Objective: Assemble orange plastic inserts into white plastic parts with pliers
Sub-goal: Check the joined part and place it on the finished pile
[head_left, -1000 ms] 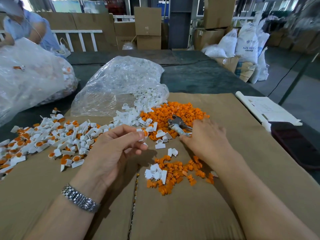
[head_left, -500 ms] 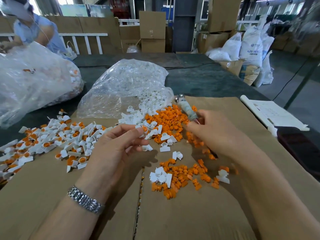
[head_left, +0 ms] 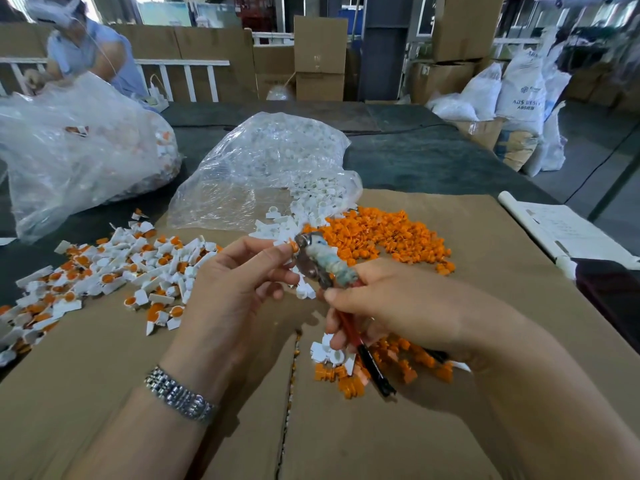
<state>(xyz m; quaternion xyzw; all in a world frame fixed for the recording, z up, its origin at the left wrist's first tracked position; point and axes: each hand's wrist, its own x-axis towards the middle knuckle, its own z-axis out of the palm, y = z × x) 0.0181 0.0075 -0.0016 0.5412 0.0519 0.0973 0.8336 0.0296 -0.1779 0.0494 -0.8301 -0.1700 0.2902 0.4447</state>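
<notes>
My right hand [head_left: 391, 310] grips the pliers [head_left: 322, 265] by their red and black handles, with the tape-wrapped jaws pointing up and left. My left hand [head_left: 239, 285] pinches a small white part with an orange insert [head_left: 293, 248] at its fingertips, right against the plier jaws. A heap of loose orange inserts [head_left: 391, 237] lies behind the hands. Loose white parts [head_left: 311, 206] spill from a clear bag. A small mixed pile of white parts and orange inserts [head_left: 346, 365] sits under my right hand. Assembled white-and-orange pieces [head_left: 114, 271] spread out at the left.
The work lies on brown cardboard [head_left: 381, 438] over a dark table. A clear bag of white parts [head_left: 263, 168] stands behind, a larger bag [head_left: 69, 157] at far left with another person [head_left: 86, 53] behind it. A white paper sheet [head_left: 568, 233] lies at right.
My right hand lifted the pliers off the orange heap, swung them up and brought the jaws to the piece at my left fingertips. The left hand rose slightly.
</notes>
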